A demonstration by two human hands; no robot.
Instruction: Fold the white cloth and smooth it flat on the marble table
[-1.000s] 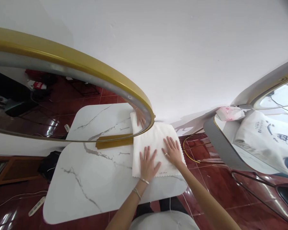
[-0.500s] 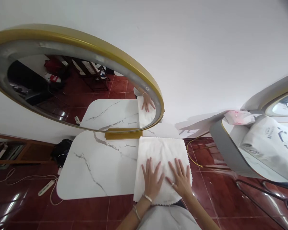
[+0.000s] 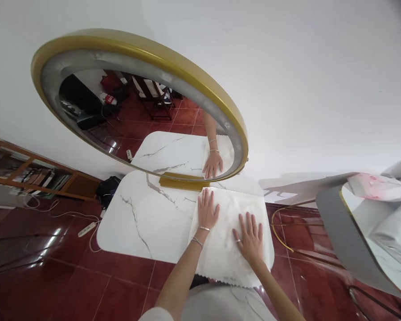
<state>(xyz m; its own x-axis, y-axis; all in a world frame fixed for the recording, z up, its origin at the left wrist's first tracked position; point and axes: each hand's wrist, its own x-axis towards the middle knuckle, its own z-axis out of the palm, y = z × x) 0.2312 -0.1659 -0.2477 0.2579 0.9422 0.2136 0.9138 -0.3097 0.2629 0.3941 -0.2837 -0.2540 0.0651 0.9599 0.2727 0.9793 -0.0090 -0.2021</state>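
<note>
A white cloth (image 3: 225, 236) with a scalloped edge lies spread over the right end of a white marble-patterned tabletop (image 3: 167, 232). My left hand (image 3: 207, 211) rests flat on the cloth's far left part, fingers spread a little and pointing away from me. On the right part of the cloth, nearer to me, my right hand (image 3: 250, 238) lies flat with its fingers apart. Some shallow creases show in the cloth between the hands. The cloth's near edge reaches my lap.
A large gold-rimmed mirror (image 3: 140, 40) stands at the back of the table on a gold base (image 3: 183, 182). At right is another table (image 3: 347, 232) bearing a pink-and-white packet (image 3: 377, 186). A power strip (image 3: 87, 229) and cables lie on the red tiled floor, near a black bag (image 3: 107, 191).
My left hand has slid away from me to the cloth's far left corner area. The right hand stays on the right part of the cloth. The camera view has turned slightly left.
</note>
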